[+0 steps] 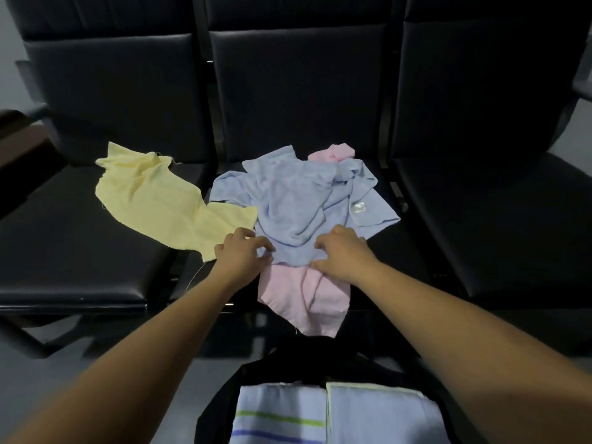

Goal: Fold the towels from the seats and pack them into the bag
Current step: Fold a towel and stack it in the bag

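Both hands are down on the crumpled blue towel point(288, 200) heaped on the middle seat point(395, 248). The left hand point(243, 251) pinches its near edge with curled fingers, and the right hand point(342, 254) is curled over the same edge just beside it. A small pale label point(358, 207) is sewn near the towel's right side, its print too blurred to read. A pink towel point(304, 296) lies under the blue one and hangs over the seat front. A yellow towel point(150, 197) sprawls across from the left seat point(80, 257). Below, the black bag point(221, 402) holds a striped folded towel point(278, 415) beside a plain folded towel point(378, 415).
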Demonstrator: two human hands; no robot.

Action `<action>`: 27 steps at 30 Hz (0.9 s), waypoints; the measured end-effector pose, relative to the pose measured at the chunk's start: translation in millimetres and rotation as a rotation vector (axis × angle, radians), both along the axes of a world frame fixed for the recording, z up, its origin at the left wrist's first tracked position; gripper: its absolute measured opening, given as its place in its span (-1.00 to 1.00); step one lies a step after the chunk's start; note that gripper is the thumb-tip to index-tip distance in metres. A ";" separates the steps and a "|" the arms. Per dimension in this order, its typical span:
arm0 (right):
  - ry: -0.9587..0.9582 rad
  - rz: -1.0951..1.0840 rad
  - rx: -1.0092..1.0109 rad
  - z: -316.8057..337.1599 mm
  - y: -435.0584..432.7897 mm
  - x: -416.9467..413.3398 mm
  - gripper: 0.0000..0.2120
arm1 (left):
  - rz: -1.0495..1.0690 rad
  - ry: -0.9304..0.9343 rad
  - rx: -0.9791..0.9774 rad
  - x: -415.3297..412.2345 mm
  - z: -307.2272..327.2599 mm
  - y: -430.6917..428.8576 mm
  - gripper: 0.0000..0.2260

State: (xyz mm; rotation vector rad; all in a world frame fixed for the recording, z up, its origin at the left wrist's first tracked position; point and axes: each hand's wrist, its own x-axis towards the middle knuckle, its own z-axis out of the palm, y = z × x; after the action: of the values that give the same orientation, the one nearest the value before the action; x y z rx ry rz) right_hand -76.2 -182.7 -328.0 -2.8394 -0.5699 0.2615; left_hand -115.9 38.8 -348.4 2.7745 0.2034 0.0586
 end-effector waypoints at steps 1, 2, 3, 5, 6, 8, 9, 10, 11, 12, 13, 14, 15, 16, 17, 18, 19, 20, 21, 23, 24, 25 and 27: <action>-0.057 0.006 -0.022 -2.1 1.3 0.4 -0.67 | 0.016 -0.016 0.011 0.2 -2.7 -1.7 -0.84; -0.114 0.006 -0.006 -2.4 1.5 0.1 -0.75 | 0.026 -0.047 0.032 -0.3 -2.9 -4.4 -0.85; -0.157 -0.005 0.045 -0.6 1.1 0.0 -0.79 | 0.027 -0.101 0.049 0.4 -3.1 -6.0 -0.86; -0.185 -0.077 0.283 12.8 -0.2 -0.1 -0.83 | 0.018 -0.236 0.009 2.0 2.1 -9.4 -0.89; -0.200 -0.116 0.409 25.4 -1.6 -0.6 -0.84 | 0.012 -0.297 -0.082 2.7 9.9 -12.0 -0.90; -0.253 -0.140 0.567 55.4 -4.3 -3.3 -0.86 | 0.011 -0.375 -0.370 2.8 34.0 -20.9 -0.93; -0.277 -0.133 0.615 70.7 -5.8 -5.3 -0.86 | 0.009 -0.393 -0.493 2.7 48.7 -26.6 -0.95; -0.303 -0.121 0.661 85.4 -7.7 -8.0 -0.86 | 0.002 -0.425 -0.554 2.7 62.9 -31.9 -0.96; -0.338 -0.111 0.716 101.6 -11.5 -11.2 -0.87 | -0.015 -0.469 -0.563 2.5 78.8 -37.9 -0.96; -0.366 -0.107 0.770 115.0 -14.8 -13.3 -0.88 | -0.039 -0.502 -0.559 1.8 92.6 -43.0 -0.97; -0.391 -0.113 0.821 130.7 -19.2 -16.8 -0.89 | -0.078 -0.525 -0.566 0.2 107.6 -47.8 -0.96; -0.409 -0.127 0.864 144.8 -23.1 -19.8 -0.90 | -0.130 -0.527 -0.568 -1.7 121.7 -51.4 -0.94; -0.430 -0.143 0.905 157.9 -26.9 -22.2 -0.90 | -0.179 -0.502 -0.556 -2.2 132.9 -52.2 -0.90; -0.462 -0.159 0.938 173.1 -32.2 -27.4 -0.90 | -0.225 -0.466 -0.515 -4.6 144.4 -52.5 -0.86; -0.483 -0.179 0.969 184.8 -36.4 -31.9 -0.90 | -0.257 -0.420 -0.436 -4.9 150.6 -50.5 -0.85; -0.507 -0.199 1.002 197.7 -42.4 -38.6 -0.90 | -0.277 -0.387 -0.325 -6.8 155.8 -48.6 -0.86; -0.525 -0.219 1.029 208.2 -48.0 -44.0 -0.89 | -0.274 -0.355 -0.223 -8.9 157.4 -46.2 -0.86; -0.545 -0.237 1.054 216.9 -53.9 -49.3 -0.89 | -0.252 -0.321 -0.183 -11.9 156.8 -43.7 -0.83; -0.567 -0.253 1.074 225.9 -60.9 -57.1 -0.89 | -0.214 -0.288 -0.206 -19.0 158.2 -42.5 -0.79; -0.578 -0.275 1.073 237.1 -73.0 -71.3 -0.87 | -0.150 -0.248 -0.366 -37.7 163.5 -43.6 -0.76; -0.565 -0.281 1.046 240.8 -77.4 -77.4 -0.86 | -0.137 -0.251 -0.449 -46.5 169.0 -46.3 -0.76; -0.539 -0.294 1.014 243.8 -80.9 -81.8 -0.85 | -0.127 -0.259 -0.522 -54.1 177.0 -50.0 -0.78; -0.471 -0.329 0.960 249.7 -88.3 -91.5 -0.83 | -0.123 -0.288 -0.655 -70.0 201.0 -62.2 -0.86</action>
State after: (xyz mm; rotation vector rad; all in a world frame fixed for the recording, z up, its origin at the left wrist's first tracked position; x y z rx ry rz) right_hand -167.7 -271.1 -78.3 -1.9713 -0.1939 -0.5964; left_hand -185.9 -23.5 -147.3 2.0902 -0.0249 0.2998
